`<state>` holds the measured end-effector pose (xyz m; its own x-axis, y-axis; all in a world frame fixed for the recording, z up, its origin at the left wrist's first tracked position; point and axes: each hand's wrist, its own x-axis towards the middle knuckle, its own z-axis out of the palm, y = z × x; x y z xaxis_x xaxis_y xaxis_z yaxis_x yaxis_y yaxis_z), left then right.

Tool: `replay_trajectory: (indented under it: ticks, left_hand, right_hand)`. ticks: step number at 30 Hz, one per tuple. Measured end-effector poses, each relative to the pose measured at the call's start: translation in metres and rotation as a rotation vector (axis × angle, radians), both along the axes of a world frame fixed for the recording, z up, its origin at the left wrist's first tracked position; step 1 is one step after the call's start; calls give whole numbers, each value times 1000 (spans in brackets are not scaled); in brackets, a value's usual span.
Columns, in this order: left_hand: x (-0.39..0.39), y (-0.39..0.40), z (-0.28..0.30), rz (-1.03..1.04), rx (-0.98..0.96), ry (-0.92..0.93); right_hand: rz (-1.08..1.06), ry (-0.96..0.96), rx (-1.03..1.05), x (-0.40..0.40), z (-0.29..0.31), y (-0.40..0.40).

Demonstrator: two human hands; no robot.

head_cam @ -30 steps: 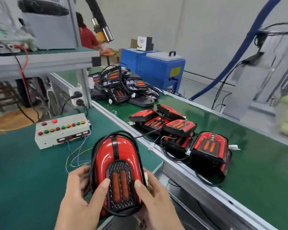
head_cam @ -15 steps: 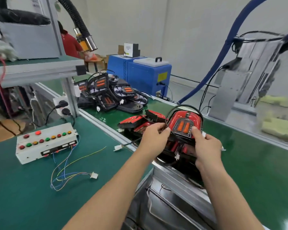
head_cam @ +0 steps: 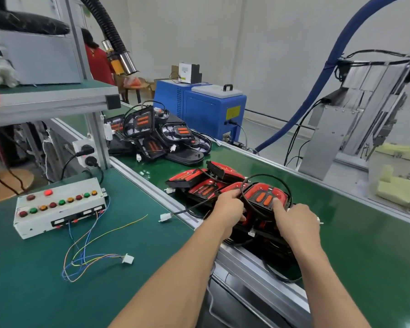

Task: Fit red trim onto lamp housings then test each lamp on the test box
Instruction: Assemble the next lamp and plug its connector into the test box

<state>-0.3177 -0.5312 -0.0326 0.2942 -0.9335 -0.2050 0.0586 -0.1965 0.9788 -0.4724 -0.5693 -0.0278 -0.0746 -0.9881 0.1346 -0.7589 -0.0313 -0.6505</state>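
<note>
A red-trimmed lamp [head_cam: 263, 196] with two orange strips and a looped black cable sits on top of the pile of red lamps [head_cam: 199, 183] on the green conveyor belt [head_cam: 355, 233]. My left hand [head_cam: 230, 207] grips its left edge. My right hand [head_cam: 294, 220] holds its right edge, thumb on the lamp face. Further back lies a pile of black lamp housings without trim [head_cam: 156, 133]. The white test box [head_cam: 57, 210] with coloured buttons stands on the green bench at left, one red light lit; its loose coloured wires end in a white plug [head_cam: 128, 258].
An aluminium rail [head_cam: 147, 183] divides the bench [head_cam: 33, 280] from the conveyor. A white connector on a black lead [head_cam: 165, 217] lies by the rail. A blue machine [head_cam: 206, 107], a blue hose [head_cam: 317, 74] and a metal fixture [head_cam: 346, 129] stand behind. A person in red [head_cam: 97, 60] works far back.
Both hands carried the red lamp from in front of me out over the rail and lowered it onto the pile of red lamps on the conveyor.
</note>
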Motion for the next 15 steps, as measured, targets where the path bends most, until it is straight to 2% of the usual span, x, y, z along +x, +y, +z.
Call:
replay_trajectory:
  ticks: [7,15]
  left_hand:
    - [-1,4,3,-20,-11,39]
    - [4,19,-11,8,-42,53]
  right_hand:
    - [-38,292,7,-8,8,-2]
    - [-40,343,4,-21,3,7]
